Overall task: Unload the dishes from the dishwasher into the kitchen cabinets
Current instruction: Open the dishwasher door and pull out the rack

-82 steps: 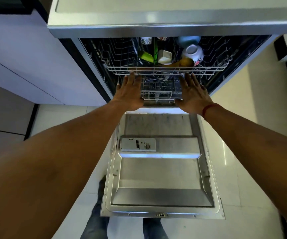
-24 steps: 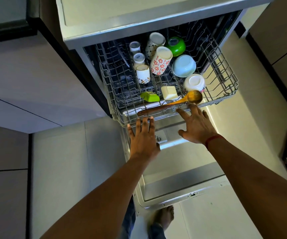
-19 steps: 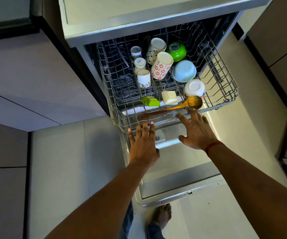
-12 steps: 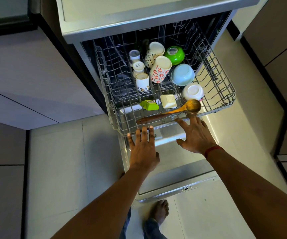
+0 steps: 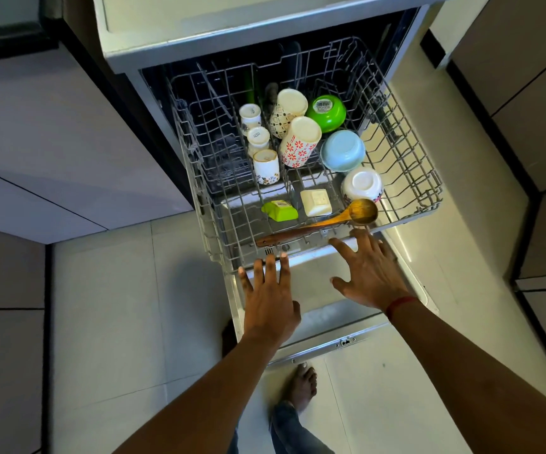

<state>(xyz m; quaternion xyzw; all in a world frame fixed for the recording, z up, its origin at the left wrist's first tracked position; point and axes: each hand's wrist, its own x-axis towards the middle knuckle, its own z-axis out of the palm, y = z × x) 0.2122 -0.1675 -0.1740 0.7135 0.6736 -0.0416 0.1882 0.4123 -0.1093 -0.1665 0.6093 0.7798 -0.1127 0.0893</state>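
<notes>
While left grip [image 5: 270,299] and right grip [image 5: 368,273] hover released at the rack's [image 5: 407,158] front, a wooden spoon [image 5: 330,221] fronts the cups [image 5: 297,142].

Upper centre: grey wire rack [image 5: 410,165]. I see a bright green bowl [image 5: 330,117] with a white barcode label [image 5: 323,104], a pale blue bowl [image 5: 343,151] below it, and a white bowl [image 5: 361,184] with red marks at its edge. The flowered tumbler [image 5: 298,142] shows red-orange blossoms on white; the lattice tumbler [image 5: 284,114] above it, dark diamonds on cream. The wooden spoon [image 5: 333,220] shades from gold to dark brown. Lower right: red thread [image 5: 401,303].
</notes>
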